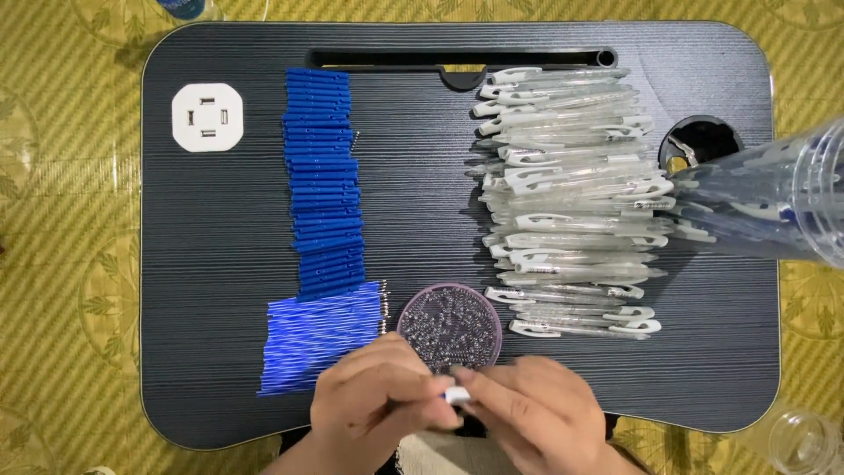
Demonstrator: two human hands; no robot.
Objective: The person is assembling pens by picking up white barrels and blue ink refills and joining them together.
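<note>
The left hand (pixel 374 400) and the right hand (pixel 532 413) are meeting at the near edge of the lap desk (pixel 220 264), fingers pinched together on a small white pen part (pixel 456 395) between them; how much more of it the palms are hiding I cannot tell. Just beyond the knuckles a round lid (pixel 449 327) is holding tiny springs; a nudge from either hand is likely to scatter them. To its left thin blue refills (pixel 321 345) are lying fanned, with blue caps (pixel 323 180) stacked farther up; both could roll if brushed. On the right, clear pen barrels (pixel 571 202) are heaped high and could slide; a tilted clear jar (pixel 774 202) is leaning beside them.
</note>
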